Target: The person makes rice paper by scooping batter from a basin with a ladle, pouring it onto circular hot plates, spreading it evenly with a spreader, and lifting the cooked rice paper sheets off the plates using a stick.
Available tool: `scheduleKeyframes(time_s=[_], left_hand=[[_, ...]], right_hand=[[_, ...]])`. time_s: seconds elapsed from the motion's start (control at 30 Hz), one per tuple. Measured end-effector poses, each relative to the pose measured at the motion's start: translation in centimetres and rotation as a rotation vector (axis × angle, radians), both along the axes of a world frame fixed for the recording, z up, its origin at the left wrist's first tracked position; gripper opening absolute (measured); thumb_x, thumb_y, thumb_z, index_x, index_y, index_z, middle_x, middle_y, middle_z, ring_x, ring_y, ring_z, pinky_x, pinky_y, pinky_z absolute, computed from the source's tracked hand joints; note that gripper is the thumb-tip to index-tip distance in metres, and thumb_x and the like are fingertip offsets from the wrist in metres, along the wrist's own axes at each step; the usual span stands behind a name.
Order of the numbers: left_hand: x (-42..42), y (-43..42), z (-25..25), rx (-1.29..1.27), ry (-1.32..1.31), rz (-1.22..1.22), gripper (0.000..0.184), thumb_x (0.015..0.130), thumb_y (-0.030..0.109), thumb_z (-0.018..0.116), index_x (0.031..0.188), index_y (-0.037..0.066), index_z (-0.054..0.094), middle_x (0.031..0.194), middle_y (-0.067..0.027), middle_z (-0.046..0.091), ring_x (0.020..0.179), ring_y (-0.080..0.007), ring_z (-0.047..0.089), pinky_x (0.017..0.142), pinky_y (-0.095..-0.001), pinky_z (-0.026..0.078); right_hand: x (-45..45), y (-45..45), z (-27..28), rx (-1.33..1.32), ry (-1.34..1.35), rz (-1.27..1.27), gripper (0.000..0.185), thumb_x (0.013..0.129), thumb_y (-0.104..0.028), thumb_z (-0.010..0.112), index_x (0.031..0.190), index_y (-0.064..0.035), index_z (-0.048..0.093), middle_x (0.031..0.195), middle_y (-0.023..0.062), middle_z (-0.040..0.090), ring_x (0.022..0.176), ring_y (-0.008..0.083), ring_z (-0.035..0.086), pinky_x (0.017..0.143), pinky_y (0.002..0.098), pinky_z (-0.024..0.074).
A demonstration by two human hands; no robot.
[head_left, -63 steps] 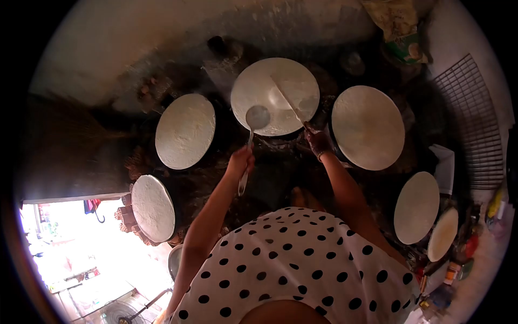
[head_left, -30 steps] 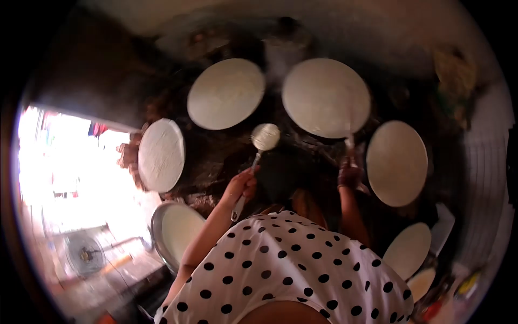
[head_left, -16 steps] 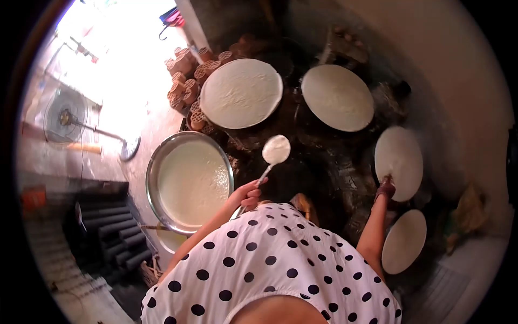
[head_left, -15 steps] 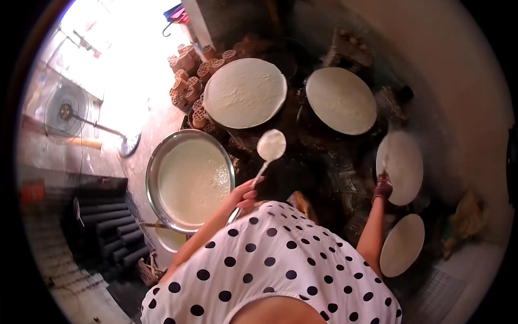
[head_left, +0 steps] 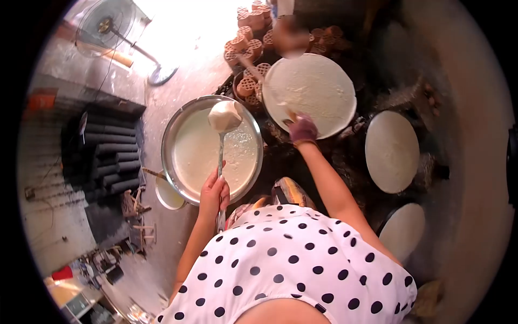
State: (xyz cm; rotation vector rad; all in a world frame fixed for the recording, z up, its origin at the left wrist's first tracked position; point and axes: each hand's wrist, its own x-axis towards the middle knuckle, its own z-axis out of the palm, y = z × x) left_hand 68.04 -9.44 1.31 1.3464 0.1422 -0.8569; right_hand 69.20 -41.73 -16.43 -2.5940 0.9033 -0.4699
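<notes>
Far left: stack of long black cylinders (head_left: 116, 156), lying in a pile on the floor. Above it, grey round-caged standing fan (head_left: 105, 27), stem running down to its dark round base (head_left: 162, 75). Right of the stack: 1 small round dish (head_left: 170, 197) with pale contents, partly hidden under the edge of the next item.

That's the large round steel basin (head_left: 167, 156), holding pale off-white liquid with a glossy patch right of centre. Left hand (head_left: 215, 191) is at the basin's near side, fingers wrapped on the long metal handle of a round-bowled ladle (head_left: 225, 116). Bowl is over the basin, toward its far side, pale stuff in it.

Past the basin: pile of orange-brown perforated cylinders (head_left: 248, 40), next to a large round off-white disc (head_left: 315, 92) with a wrinkled top. Right hand (head_left: 303, 129), in a purple-maroon glove, is at the disc's near edge, curled around a thin pale stick (head_left: 252, 70). Stick is motion-blurred; can't tell if it touches the surface. Brown blur at the disc's far edge, can't identify.

Far right: 2 more off-white discs, upper disc (head_left: 392, 152) and lower disc (head_left: 402, 232), well apart from the hands.
</notes>
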Motion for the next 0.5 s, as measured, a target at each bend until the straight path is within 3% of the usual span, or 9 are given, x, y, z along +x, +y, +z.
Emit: scheduleKeyframes(time_s=[0.1, 0.2, 0.3, 0.5], left_hand=[[1.8, -0.5, -0.1, -0.029, 0.129, 0.129, 0.044, 0.099, 0.013, 0.035, 0.143, 0.009, 0.031, 0.058, 0.0047, 0.032, 0.034, -0.0041, 0.029, 0.031, -0.0185, 0.025], [1.9, 0.7, -1.4, -0.118, 0.250, 0.198, 0.043, 0.099, 0.016, 0.038, 0.142, 0.010, 0.034, 0.059, 0.0038, 0.035, 0.034, -0.0053, 0.032, 0.031, -0.0208, 0.029], [0.7, 1.5, -1.9, -0.165, 0.274, 0.200, 0.042, 0.100, 0.017, 0.038, 0.141, 0.010, 0.034, 0.059, 0.0039, 0.035, 0.034, -0.0052, 0.032, 0.031, -0.0208, 0.030], [0.3, 2.3, -3.7, -0.257, 0.346, 0.207, 0.043, 0.100, 0.018, 0.037, 0.142, 0.009, 0.033, 0.061, 0.0041, 0.036, 0.035, -0.0044, 0.033, 0.031, -0.0203, 0.031]], right_hand=[[7.6, 2.7, 4.3, 0.117, 0.209, 0.097, 0.049, 0.073, -0.047, 0.072, 0.103, -0.0106, 0.062, 0.102, 0.0157, 0.064, 0.103, 0.0322, 0.060, 0.081, 0.0406, 0.0517], [10.6, 3.3, 3.9, 0.095, 0.378, 0.063, 0.042, 0.079, -0.043, 0.068, 0.105, -0.0115, 0.059, 0.101, 0.0138, 0.064, 0.101, 0.0326, 0.062, 0.079, 0.0427, 0.0525], [11.7, 2.0, 2.7, 0.090, 0.464, 0.086, 0.024, 0.084, -0.031, 0.057, 0.097, -0.0117, 0.065, 0.095, 0.0116, 0.067, 0.086, 0.0303, 0.067, 0.073, 0.0413, 0.0543], [10.5, -1.0, 6.5, 0.058, 0.164, -0.061, 0.028, 0.081, -0.037, 0.059, 0.090, -0.0108, 0.067, 0.090, 0.0154, 0.067, 0.085, 0.0339, 0.066, 0.074, 0.0434, 0.0526]])
